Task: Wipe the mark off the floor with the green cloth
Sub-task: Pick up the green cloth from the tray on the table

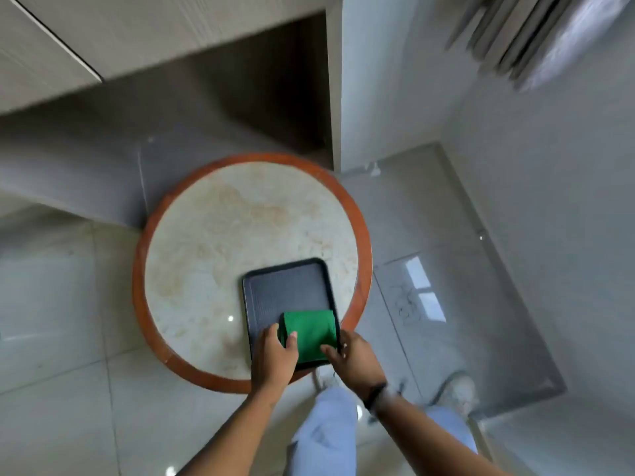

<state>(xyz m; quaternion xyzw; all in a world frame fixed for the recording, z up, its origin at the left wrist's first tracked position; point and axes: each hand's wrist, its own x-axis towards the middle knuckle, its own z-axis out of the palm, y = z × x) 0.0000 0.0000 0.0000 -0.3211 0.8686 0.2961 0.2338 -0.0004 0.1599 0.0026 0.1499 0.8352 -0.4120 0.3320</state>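
Note:
A folded green cloth (309, 333) lies in the near right corner of a dark tray (275, 290) on a round table. My left hand (276, 359) touches the cloth's left edge, thumb and fingers on it. My right hand (355, 360) rests at the cloth's near right corner, by the tray's rim. A scribbled dark mark (407, 305) shows on the grey floor tile to the right of the table.
The round table (206, 269) has a pale stone top and an orange-brown rim. Wooden cabinets stand behind it, with a dark recess (275, 97). My legs in pale trousers and my shoes (460, 395) are below. Grey wall on the right.

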